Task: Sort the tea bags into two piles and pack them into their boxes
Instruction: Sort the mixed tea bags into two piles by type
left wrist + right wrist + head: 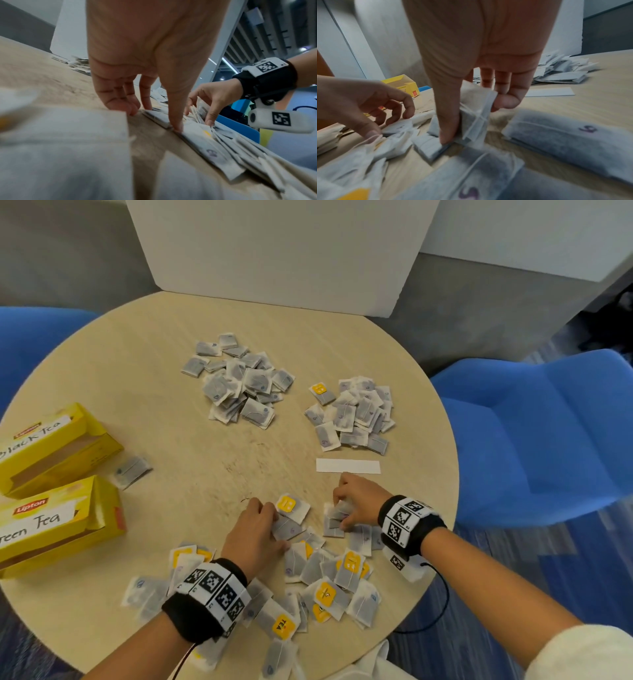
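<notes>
The right hand [356, 501] pinches a small bunch of tea bags [476, 115] between thumb and fingers, just above the desk [171, 412]. The left hand [253, 529] has its fingers bent down, with the tips pressing on a tea bag [286, 527] in the messy near heap [325, 587]. Two tidy piles [239, 381] lie far on the desk. Two yellow boxes [58, 522] sit open on the left.

On a round wooden table [144, 378], two sorted piles of tea bags [239, 381] lie beyond an unsorted heap. The left hand [255, 530] presses bags flat; the right hand [356, 501] pinches a small stack [334, 522], with two open yellow boxes [58, 484] at left
</notes>
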Available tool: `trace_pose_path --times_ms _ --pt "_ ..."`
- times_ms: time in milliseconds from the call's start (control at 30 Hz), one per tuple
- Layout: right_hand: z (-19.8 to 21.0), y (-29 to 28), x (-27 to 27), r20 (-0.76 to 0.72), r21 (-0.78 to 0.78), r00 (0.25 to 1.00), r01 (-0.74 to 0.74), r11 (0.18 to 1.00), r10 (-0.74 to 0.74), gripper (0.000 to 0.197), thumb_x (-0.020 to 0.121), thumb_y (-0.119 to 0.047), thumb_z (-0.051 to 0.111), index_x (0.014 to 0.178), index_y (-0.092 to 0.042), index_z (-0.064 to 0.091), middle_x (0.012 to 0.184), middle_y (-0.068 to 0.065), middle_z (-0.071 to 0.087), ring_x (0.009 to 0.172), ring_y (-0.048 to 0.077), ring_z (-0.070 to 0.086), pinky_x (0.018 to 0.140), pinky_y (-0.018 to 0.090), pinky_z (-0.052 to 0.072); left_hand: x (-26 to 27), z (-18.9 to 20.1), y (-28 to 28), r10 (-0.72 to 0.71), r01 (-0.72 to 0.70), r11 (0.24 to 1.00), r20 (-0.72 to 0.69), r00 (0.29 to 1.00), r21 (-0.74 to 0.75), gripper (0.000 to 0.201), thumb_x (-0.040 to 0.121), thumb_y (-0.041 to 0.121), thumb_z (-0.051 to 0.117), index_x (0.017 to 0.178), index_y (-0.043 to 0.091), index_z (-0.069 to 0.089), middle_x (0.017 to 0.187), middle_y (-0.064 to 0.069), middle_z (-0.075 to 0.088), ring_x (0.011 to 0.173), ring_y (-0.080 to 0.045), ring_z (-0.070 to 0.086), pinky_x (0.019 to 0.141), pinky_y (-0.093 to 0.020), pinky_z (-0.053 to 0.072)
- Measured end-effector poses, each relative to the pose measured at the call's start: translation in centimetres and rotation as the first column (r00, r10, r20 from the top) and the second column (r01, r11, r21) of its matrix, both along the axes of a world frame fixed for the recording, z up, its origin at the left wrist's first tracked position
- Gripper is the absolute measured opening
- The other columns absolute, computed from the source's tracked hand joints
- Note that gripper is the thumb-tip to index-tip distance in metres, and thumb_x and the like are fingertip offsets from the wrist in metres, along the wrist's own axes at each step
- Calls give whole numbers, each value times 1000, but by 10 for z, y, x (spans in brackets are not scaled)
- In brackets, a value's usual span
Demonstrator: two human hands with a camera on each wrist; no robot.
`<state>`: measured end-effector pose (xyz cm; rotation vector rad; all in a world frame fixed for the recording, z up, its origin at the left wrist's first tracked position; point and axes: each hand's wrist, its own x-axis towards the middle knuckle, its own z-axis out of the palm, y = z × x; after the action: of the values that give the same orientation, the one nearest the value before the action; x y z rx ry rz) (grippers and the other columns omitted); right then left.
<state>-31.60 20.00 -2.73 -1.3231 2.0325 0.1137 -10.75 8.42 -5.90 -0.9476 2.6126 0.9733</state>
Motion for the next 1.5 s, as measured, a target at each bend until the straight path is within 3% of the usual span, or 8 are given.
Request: trace_pose_path --times_ms 333,633,833,1033,1167,1300,1433,1500 --pt "0 -6 5 -1 63 990 -142 988 142 40 74 -24 78 107 -17 56 110 3 46 93 25 53 71 30 41 -6 0 -7 -42 45 997 -49 998 58 36 80 17 69 74 25 35 85 1 43 77 -21 44 61 -28 33" --pt "4 21 -12 246 -160 932 310 937 -266 44 70 -26 81 96 -28 47 94 10 63 84 26 58 72 34 47 -73 76 -63 64 105 929 -434 899 356 23 88 11 64 82 22 45 83 1 53 57 -10 56 56 -25 50" --pt "19 14 -33 778 -218 456 841 496 -431 72 56 -27 89 118 -32 52 114 5 66 97 19 66 85 37 54 -154 73 -52 -62 221 915 -424 904 337 14 86 -5 58 89 8 61 80 3 61 67 -2 55 60 -19 46" --pt "19 -6 -49 715 -243 386 919 310 -583 16 75 -10 78 81 -17 65 78 2 67 71 17 61 66 28 54 -160 65 -36 252 79 678 -332 909 731 22 93 -7 44 110 7 41 88 -6 59 75 -13 59 70 -21 52" --pt "13 -20 -82 665 -292 343 937 191 -663 12 78 -16 77 79 -17 65 78 4 65 72 19 60 70 33 54 -122 51 -47 97 39 869 -248 964 493 22 96 11 49 117 11 44 107 -8 56 83 -19 60 79 -34 50" --pt "14 -40 -104 674 -265 230 962 62 -702 17 82 -13 73 91 0 66 82 13 66 73 27 62 59 29 55 -61 38 -38 -359 350 916 13 933 198 21 90 21 57 108 11 57 106 -3 58 91 -19 56 76 -28 46" --pt "5 -50 -107 630 -200 199 976 91 -750 42 75 -24 78 107 -3 62 101 13 65 94 30 63 80 43 56 -14 21 -10 -451 437 891 136 882 121 34 79 26 68 107 15 51 104 -2 42 83 -18 42 68 -24 34" --pt "7 -50 -102 434 -255 341 934 249 -834 54 76 -33 74 117 -4 54 118 16 57 105 34 58 85 39 52 -6 14 0 -429 425 903 105 897 65 35 77 24 70 104 14 50 103 -3 40 83 -18 38 67 -26 32"
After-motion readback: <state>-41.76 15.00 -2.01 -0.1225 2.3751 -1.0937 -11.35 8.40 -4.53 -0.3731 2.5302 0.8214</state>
